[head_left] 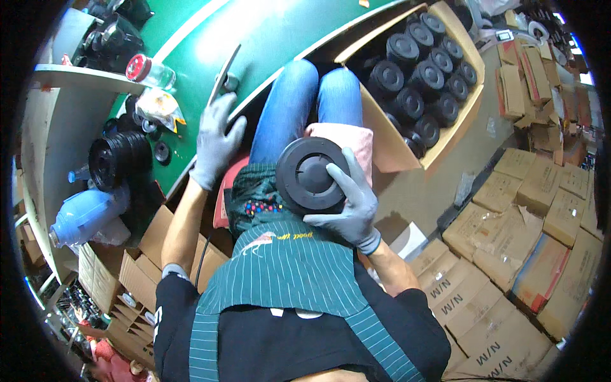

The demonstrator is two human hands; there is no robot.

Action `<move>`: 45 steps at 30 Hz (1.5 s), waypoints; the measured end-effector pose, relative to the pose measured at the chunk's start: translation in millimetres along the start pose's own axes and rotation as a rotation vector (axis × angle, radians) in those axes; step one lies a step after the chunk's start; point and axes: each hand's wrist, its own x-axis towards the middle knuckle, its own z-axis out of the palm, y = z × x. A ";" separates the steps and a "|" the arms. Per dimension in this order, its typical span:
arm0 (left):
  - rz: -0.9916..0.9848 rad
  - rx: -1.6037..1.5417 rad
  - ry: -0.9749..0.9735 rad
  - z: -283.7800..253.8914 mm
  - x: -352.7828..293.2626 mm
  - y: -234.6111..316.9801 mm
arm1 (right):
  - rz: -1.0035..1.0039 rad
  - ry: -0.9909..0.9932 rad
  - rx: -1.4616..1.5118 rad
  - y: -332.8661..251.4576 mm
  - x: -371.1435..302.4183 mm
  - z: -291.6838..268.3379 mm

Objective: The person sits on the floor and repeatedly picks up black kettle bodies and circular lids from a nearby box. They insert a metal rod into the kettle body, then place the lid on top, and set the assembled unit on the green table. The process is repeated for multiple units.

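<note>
My right hand (pixel 353 207), in a grey glove, grips a black round disc-like part (pixel 310 174) by its right edge, above my lap. Its ringed face with a raised centre is turned up, and some fingers are hidden beneath it. Over the near edge of the green table, my gloved left hand (pixel 218 140) is open, with the thumb spread away from the fingers. Its fingertips meet the lower end of a thin, dark, blade-like piece (pixel 225 73) that slants up over the table. Just beside that lies a small greyish thing (pixel 231 83), too unclear to name.
An open carton (pixel 455 118) full of black round parts stands right of my knees. On the green table (pixel 267 32) at left are a red-lidded jar (pixel 153 71), a plastic bag (pixel 159 107) and stacked black rings (pixel 118 159). Closed cartons (pixel 503 318) are piled at lower right.
</note>
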 end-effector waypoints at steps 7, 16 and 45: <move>0.247 -0.174 0.109 -29.3 -42.6 16.3 | 0.292 0.282 0.770 7.6 79.9 -42.8; 0.260 -0.180 0.395 -25.4 42.5 26.1 | 0.660 -0.139 1.329 78.1 217.6 59.7; -0.232 1.036 0.341 -147.6 459.1 -255.0 | -0.091 -0.134 -0.692 220.8 397.7 164.4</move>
